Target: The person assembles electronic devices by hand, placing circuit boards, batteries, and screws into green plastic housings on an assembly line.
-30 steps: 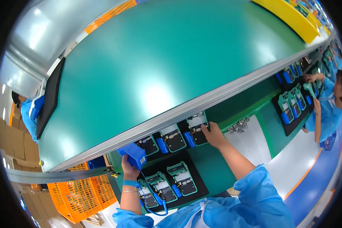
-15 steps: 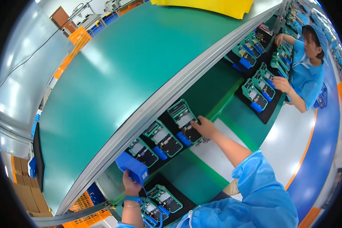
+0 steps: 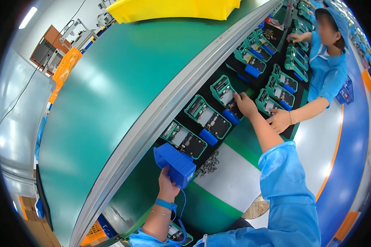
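Observation:
My left hand (image 3: pixel 167 186) grips a blue plastic box (image 3: pixel 178 162) by its near side, tilted at the end of a row of units. A blue wrist strap (image 3: pixel 165 203) with a coiled cord circles that wrist. My right hand (image 3: pixel 246 105) holds the edge of the farthest unit, a green device housing (image 3: pixel 223 91) with exposed electronics and a blue cylinder. Its fingertips are partly hidden against the unit. Two similar housings, a middle one (image 3: pixel 207 117) and a nearer one (image 3: pixel 184 138), lie between my hands on a black mat.
A co-worker's hand (image 3: pixel 279 120) reaches beside another black mat bearing several green housings (image 3: pixel 279 88). Small metal parts (image 3: pixel 210 164) lie on a white sheet (image 3: pixel 231 177). A metal rail (image 3: pixel 152 107) borders the bench, with a yellow bin (image 3: pixel 173 10) beyond it.
The row of housings has slid away along the bench, toward the co-worker's mat, with both my hands following. More of the metal parts shows. The co-worker's near hand has come closer. My view has shifted.

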A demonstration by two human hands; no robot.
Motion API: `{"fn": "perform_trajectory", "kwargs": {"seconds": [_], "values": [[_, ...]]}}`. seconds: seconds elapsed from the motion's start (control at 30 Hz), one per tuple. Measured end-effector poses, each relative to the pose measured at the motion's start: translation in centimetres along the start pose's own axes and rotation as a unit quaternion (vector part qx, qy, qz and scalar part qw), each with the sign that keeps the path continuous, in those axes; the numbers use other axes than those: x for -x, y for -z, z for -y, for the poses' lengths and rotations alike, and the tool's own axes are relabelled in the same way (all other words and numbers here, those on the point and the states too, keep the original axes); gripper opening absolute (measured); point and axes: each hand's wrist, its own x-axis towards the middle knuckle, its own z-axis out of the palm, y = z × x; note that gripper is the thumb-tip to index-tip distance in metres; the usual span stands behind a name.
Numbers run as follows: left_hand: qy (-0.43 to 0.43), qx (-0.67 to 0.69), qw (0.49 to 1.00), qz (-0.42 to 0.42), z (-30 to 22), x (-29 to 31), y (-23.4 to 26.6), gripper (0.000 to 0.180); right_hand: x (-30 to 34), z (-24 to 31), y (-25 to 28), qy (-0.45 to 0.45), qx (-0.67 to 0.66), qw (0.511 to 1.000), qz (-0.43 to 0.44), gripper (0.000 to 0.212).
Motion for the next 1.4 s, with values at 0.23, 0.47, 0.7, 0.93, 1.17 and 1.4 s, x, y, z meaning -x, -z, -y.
{"fn": "perform_trajectory", "kwargs": {"seconds": [0.23,0.47,0.7,0.93,1.17,1.4], "values": [[-0.002,-0.021,0.999,-0.03,0.6,0.7,-2.3,0.019,1.9,0.9,-0.5,0.034,-0.048,0.993,-0.103,0.063],[0.001,-0.001,1.0,-0.016,1.4,1.8,-2.5,0.019,4.9,-0.9,-4.1,0.035,-0.075,0.962,-0.259,0.06],[-0.003,0.004,1.0,0.001,2.4,6.8,-2.8,0.02,4.6,1.2,-5.5,0.006,-0.12,0.973,-0.198,0.068],[-0.162,-0.031,0.968,0.188,1.9,20.3,-1.0,0.055,10.5,1.0,-6.1,0.13,-0.239,0.934,-0.233,0.049],[-0.116,0.125,0.983,0.064,1.0,36.7,10.7,0.064,36.1,-0.7,-13.2,0.075,-0.312,0.941,0.112,0.033],[-0.194,0.055,0.977,-0.068,3.1,50.6,20.3,0.054,52.2,-1.3,-14.8,-0.007,-0.219,0.876,0.429,0.029]]}}
